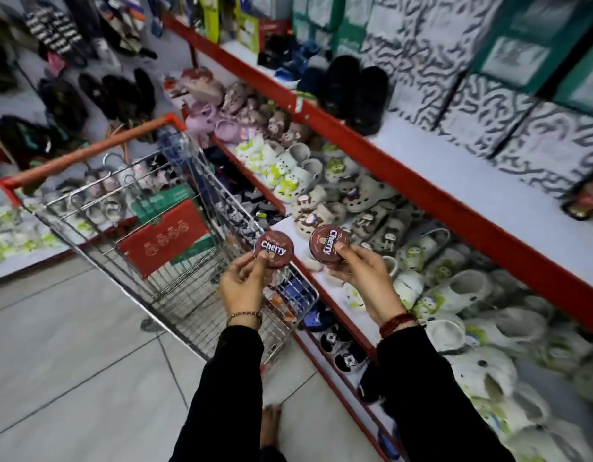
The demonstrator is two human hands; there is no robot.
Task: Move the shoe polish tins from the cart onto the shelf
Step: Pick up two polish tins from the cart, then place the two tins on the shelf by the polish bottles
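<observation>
Each of my hands holds a round dark-red tin labelled "Cherry". My left hand (243,280) pinches one shoe polish tin (274,249) by its lower edge, above the near right corner of the wire cart (175,261). My right hand (361,278) grips the other tin (329,244) from its right side, just over the front edge of the middle shelf (288,225), which is white with a red rim. Both lids face up towards me. The two tins sit side by side, a small gap between them.
The cart has a red handle (88,151) and holds a red box (165,236) and green boxes. The middle shelf is crowded with white and beige clogs (371,208). The upper shelf (471,168) carries black shoes and patterned boxes. Grey tiled floor lies at left.
</observation>
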